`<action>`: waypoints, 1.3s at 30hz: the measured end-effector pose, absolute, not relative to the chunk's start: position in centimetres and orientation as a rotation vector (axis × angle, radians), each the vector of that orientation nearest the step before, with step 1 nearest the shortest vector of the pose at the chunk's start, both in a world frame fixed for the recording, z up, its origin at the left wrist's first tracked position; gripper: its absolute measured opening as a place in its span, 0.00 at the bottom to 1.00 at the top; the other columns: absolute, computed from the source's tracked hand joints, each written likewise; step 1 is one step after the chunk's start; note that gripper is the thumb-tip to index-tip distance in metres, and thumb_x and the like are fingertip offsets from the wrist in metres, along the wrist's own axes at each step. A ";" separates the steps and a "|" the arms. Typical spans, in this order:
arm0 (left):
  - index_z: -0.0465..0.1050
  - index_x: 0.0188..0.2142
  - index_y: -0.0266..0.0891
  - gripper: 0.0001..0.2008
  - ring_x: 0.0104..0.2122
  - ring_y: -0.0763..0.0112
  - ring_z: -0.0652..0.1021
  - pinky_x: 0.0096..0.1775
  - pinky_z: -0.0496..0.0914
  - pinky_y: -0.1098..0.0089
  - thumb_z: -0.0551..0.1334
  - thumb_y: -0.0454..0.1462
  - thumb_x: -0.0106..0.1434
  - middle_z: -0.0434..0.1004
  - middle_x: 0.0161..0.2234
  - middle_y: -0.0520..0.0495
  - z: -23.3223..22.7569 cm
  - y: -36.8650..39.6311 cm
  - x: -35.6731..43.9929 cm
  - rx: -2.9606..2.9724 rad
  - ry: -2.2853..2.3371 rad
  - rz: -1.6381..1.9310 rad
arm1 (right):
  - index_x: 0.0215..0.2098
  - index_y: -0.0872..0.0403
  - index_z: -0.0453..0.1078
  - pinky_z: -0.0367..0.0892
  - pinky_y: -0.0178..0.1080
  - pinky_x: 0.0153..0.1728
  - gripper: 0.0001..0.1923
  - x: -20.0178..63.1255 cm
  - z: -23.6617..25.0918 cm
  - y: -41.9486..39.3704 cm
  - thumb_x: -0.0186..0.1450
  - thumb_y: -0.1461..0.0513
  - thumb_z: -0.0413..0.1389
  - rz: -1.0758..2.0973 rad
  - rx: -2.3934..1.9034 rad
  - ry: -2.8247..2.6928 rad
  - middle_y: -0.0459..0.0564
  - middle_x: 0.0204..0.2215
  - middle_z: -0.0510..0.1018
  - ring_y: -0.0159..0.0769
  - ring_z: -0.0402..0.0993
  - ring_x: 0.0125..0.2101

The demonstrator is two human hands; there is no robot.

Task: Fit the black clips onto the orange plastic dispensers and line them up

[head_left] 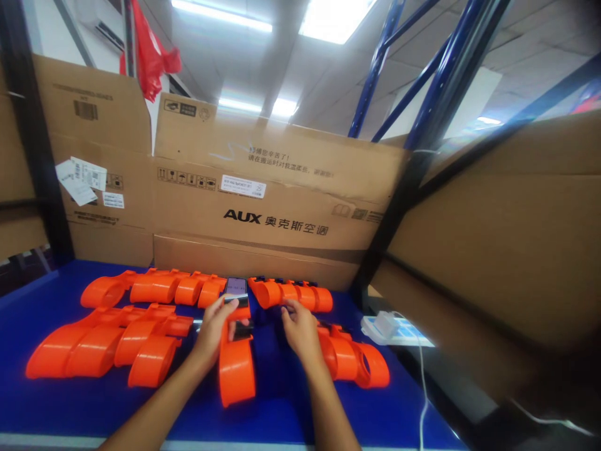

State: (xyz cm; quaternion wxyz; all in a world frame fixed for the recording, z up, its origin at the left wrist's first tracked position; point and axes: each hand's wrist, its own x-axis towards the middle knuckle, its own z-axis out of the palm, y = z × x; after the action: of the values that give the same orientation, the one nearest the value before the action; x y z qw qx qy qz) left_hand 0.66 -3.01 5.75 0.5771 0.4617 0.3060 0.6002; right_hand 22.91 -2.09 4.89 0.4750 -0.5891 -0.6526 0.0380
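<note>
An orange plastic part [236, 366] lies on the blue table [56, 401] in front of me, its curved end toward me and black pieces at its far end. My left hand [216, 329] grips the far end of this part, thumb and fingers around it. My right hand [299, 329] rests palm down just right of it, fingertips bent onto the table near a small black piece; whether it holds anything is hidden. A phone [236, 286] with a lit screen stands just behind my left hand.
Rows of several identical orange parts lie at the left [107, 351], along the back [154, 288] and back right [293, 293], and beside my right hand [357, 360]. Cardboard boxes [263, 207] wall the back and right. A white power strip [389, 327] with a cable sits right.
</note>
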 end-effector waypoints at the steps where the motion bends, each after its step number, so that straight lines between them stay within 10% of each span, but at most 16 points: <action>1: 0.73 0.35 0.36 0.19 0.12 0.78 0.67 0.16 0.57 0.76 0.65 0.51 0.57 0.81 0.25 0.44 5.7 -3.1 0.7 1.092 0.725 1.401 | 0.44 0.54 0.76 0.74 0.39 0.40 0.12 22.9 4.9 -2.1 0.65 0.62 0.54 0.134 -1.477 -1.589 0.54 0.37 0.84 0.43 0.82 0.40; 39: 0.73 0.41 0.36 0.21 0.12 0.77 0.66 0.15 0.56 0.76 0.62 0.53 0.62 0.81 0.25 0.45 4.8 -3.1 1.1 1.322 0.795 1.270 | 0.32 0.52 0.74 0.59 0.34 0.28 0.14 22.7 5.9 -3.3 0.70 0.60 0.48 0.019 -1.694 -1.656 0.51 0.28 0.80 0.39 0.75 0.28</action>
State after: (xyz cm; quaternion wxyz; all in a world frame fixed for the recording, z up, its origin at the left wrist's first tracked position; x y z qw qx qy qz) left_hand 1.14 -3.06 4.81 0.5412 0.5564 0.3347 0.5343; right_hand 22.70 -3.30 5.93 0.3766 -0.6623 -0.6477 0.0073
